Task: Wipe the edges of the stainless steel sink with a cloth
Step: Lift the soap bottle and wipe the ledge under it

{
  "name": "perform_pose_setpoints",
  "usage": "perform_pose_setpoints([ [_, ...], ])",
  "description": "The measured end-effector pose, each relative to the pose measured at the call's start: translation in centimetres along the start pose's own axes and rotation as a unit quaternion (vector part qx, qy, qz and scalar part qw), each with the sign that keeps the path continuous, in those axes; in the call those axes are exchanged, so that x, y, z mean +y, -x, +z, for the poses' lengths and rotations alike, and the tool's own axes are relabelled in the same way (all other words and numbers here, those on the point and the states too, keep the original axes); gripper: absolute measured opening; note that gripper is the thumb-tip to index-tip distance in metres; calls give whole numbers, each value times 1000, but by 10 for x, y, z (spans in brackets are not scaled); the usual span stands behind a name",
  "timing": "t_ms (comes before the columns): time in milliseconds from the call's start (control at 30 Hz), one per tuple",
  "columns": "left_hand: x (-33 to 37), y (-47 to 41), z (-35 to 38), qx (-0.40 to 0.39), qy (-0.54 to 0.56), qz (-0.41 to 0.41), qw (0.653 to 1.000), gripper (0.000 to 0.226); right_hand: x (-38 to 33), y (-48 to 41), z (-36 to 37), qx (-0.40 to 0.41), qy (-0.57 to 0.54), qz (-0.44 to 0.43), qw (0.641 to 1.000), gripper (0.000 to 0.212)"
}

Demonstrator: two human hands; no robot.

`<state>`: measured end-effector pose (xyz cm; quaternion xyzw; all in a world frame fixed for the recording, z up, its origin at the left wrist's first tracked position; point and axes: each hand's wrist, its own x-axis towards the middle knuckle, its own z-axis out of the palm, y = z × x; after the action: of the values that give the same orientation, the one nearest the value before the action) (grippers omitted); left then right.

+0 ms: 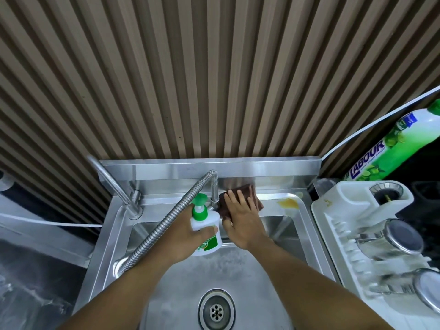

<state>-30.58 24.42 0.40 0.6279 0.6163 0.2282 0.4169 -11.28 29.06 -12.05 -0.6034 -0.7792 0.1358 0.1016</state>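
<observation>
While the right hand (240, 219) lay flat, fingers spread, on the folded dark brown cloth (247, 194), that cloth sat on the back ledge of the stainless steel sink (307, 225), pressed up beside the base of the flexible ribbed metal tap hose (166, 220). The ledge's long axis ran left to right across the view, so the unwiped stretch lay to the right of the hand, toward a yellowish smear (288, 203) near the back right corner. The right hand was plainly the nearer one. The left hand (188, 236) was closed round a white pump bottle with a green top (205, 225), lifted clear above the basin, apparently to free the ledge for wiping.
</observation>
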Motion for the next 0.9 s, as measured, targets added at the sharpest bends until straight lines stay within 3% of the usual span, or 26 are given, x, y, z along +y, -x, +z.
perform_pose_setpoints([
  [200,0,1,-2,-6,-9,-2,1000,34,13,28,-2,-1,31,18,999,69],
  [400,1,-1,-1,-8,-21,-1,1000,33,-14,-3,-5,-37,49,45,997,83],
  [533,0,-2,0,-14,-26,-4,1000,33,-5,10,-1,34,110,69,991,55],
  [667,2,-3,0,-18,-19,-6,1000,33,-16,6,6,78,46,114,989,43],
  [767,4,-3,-2,-18,-22,-6,1000,32,-20,2,5,66,9,102,993,54],
  [900,5,-3,-3,-25,-35,3,999,28,-11,8,4,59,37,75,995,64],
])
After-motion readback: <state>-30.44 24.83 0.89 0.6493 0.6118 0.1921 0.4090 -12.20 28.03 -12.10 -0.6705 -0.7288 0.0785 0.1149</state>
